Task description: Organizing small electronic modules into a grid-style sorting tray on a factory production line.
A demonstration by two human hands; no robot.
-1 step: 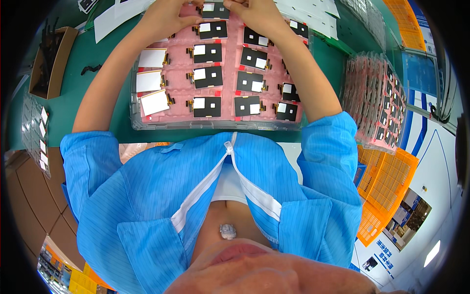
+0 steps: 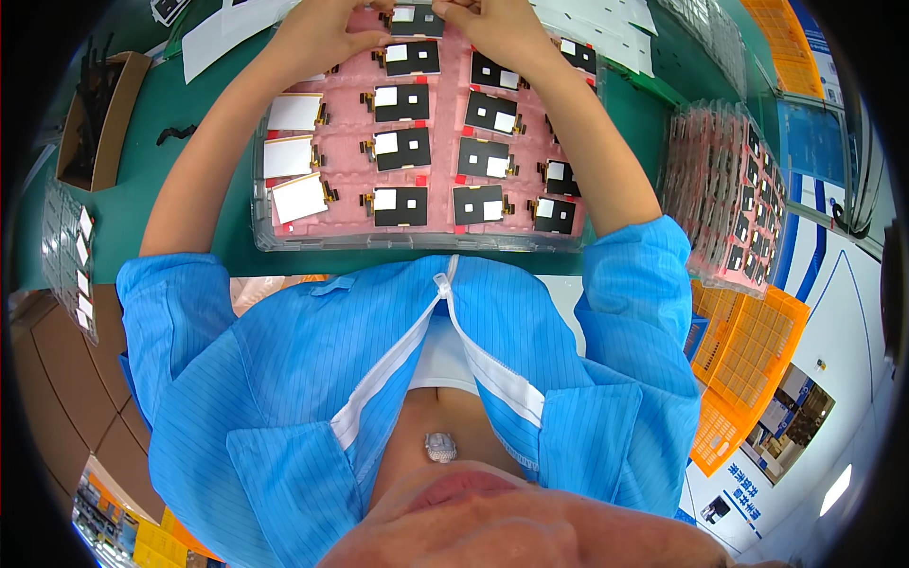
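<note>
A clear plastic tray with a pink lining (image 2: pixel 355 237) lies before me, holding rows of flat black panels (image 2: pixel 402 149) with white patches and small flex cables. At its far end, both my hands reach in around one such black panel (image 2: pixel 428 23). My left hand (image 2: pixel 322 36) is on its left, thumb stretched out and apart from the finger above it; other fingers are hidden. At the panel's right end, my right hand (image 2: pixel 502 36) has thumb and finger pinched together; what lies between them is too small to make out. White-faced panels (image 2: pixel 294 112) lie in the left column.
A stack of filled clear trays (image 2: pixel 715 194) stands right of the tray, above an orange crate (image 2: pixel 748 350). To the left are an open cardboard box (image 2: pixel 123 123) with black strips and a loose black piece (image 2: pixel 176 134) on the green table (image 2: pixel 156 204). White sheets (image 2: pixel 213 45) lie beyond.
</note>
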